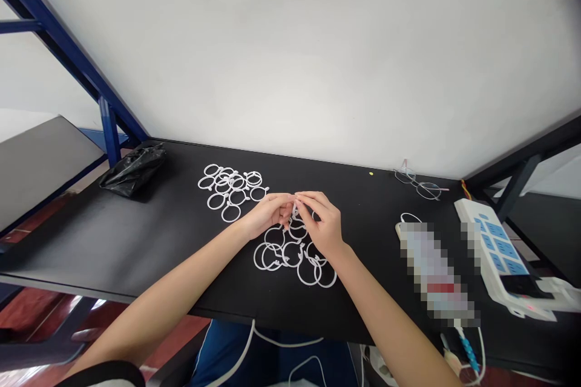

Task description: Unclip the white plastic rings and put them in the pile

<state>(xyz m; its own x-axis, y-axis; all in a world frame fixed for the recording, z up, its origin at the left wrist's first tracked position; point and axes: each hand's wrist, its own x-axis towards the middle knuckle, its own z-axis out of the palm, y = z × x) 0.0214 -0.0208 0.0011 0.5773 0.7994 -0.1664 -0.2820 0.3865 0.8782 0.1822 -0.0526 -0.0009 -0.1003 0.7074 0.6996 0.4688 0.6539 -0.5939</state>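
Observation:
Over the black table, my left hand (273, 211) and my right hand (323, 221) meet fingertip to fingertip. Both are closed in a pinch on a white plastic ring (295, 210), of which only a small part shows between the fingers. Just below them lies a loose heap of open-looking white rings (292, 254) with small catches at their ends, some overlapping. Farther back and to the left is a second group of white rings (237, 196), which look closed, with small knobs on their rims.
At the left back sits a crumpled black plastic bag (134, 169). On the right are eyeglasses (417, 183), a blurred-out phone (436, 272) on a cable, and a white power strip (497, 254). A pale wall (318, 72) rises behind the black table (149, 248).

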